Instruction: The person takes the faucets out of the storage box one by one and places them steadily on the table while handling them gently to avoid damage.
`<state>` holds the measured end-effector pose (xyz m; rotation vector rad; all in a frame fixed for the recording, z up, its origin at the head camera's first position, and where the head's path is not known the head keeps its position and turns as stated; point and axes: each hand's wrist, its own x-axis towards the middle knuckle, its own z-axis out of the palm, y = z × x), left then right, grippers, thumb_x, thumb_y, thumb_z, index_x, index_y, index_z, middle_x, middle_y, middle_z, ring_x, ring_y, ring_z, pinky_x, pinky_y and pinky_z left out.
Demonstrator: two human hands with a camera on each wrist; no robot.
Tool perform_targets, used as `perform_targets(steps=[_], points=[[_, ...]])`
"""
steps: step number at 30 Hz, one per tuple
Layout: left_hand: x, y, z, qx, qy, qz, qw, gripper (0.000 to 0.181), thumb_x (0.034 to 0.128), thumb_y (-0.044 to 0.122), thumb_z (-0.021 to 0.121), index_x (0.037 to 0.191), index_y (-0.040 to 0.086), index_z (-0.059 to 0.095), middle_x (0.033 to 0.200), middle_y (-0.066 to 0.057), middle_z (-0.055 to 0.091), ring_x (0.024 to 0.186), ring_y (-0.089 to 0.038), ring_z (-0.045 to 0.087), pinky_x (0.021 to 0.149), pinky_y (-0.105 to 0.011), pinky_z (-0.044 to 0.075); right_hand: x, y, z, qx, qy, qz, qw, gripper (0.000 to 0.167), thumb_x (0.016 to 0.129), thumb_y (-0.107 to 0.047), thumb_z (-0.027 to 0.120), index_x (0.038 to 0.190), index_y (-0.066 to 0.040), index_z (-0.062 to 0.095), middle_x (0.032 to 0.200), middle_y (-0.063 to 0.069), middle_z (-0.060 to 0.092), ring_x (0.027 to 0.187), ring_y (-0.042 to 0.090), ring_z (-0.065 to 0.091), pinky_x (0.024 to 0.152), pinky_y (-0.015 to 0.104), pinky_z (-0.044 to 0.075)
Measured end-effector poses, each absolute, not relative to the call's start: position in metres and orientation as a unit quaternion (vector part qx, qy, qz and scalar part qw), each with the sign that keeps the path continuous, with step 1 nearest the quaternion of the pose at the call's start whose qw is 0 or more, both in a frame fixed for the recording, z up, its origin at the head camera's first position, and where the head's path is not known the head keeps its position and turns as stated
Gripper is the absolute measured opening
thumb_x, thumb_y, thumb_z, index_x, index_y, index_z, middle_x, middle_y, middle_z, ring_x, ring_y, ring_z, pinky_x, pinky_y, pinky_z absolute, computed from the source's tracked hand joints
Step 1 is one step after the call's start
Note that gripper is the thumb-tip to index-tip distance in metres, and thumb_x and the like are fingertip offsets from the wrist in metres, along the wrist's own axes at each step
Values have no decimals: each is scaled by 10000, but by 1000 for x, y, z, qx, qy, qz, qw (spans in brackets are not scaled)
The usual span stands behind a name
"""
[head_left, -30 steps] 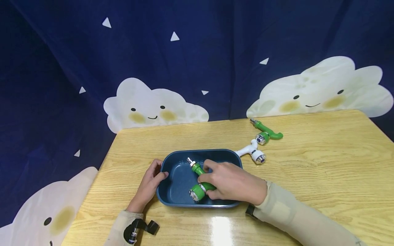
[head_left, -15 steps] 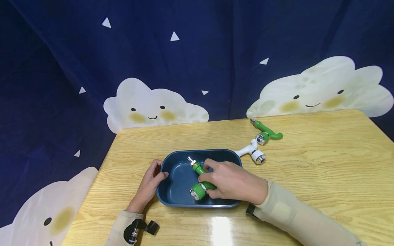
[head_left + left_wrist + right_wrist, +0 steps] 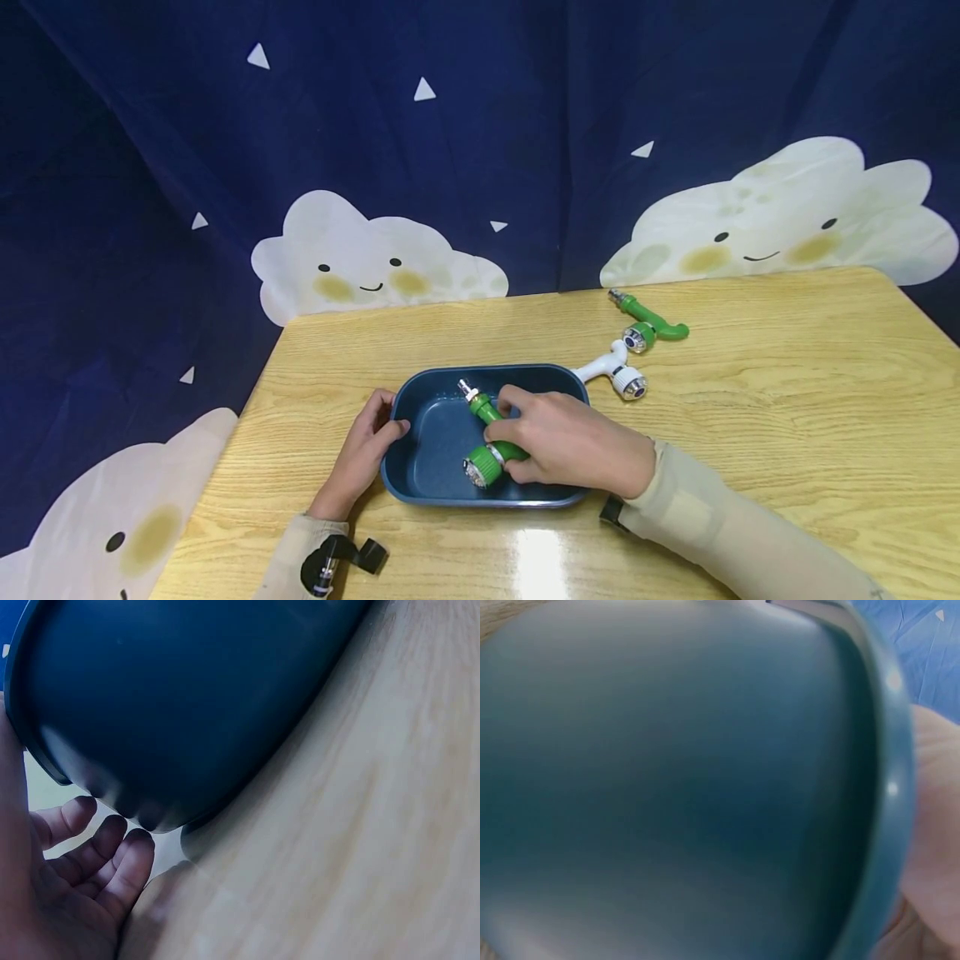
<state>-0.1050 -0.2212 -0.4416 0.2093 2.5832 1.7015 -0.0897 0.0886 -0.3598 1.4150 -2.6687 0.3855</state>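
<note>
A dark blue oblong plastic basin [image 3: 435, 454] stands on the table. Over its left rim hooks the thumb of my left hand [image 3: 360, 458], while the other fingers lie along the outer wall; the left wrist view shows those fingers bent at the basin's outside. Inside the basin's outline, my right hand [image 3: 573, 442] grips a green faucet [image 3: 483, 465] by its body. The faucet's metal threaded tip points up and left, and its round ribbed knob faces the person. My fingers hide its spout end. The basin wall [image 3: 690, 780] fills most of the right wrist view.
A white faucet [image 3: 600, 367] lies against the basin's back right corner. Behind it lies another green faucet [image 3: 652, 325], its knob close to the white one's spout. A dark blue curtain [image 3: 525, 150] with clouds hangs behind the wooden table [image 3: 787, 400].
The green faucet in my right hand has shifted very slightly, toward the basin's far side. My left hand and the basin have stayed in place.
</note>
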Motion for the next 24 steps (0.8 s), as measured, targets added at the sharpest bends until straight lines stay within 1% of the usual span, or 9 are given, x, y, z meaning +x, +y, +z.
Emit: perform_targets(steps=[11,24], points=[[-105,-221,-442,69,831,551,21,180,938,78,564,1107,30,527,1049,-93,565,995,-145,558,877,-237,466,-91,90,-361,467,-872,125,72,306,879,-337,785,1159,-219,755,1133,78,659,748,89,623,659,229,557],[-106,-222,-443,74,829,553,18,170,944,75,565,1100,24,519,1027,-84,546,971,-134,553,860,-236,466,-92,91,-359,463,-874,128,68,293,885,-320,775,1156,-210,754,1132,82,665,755,91,616,662,225,550]])
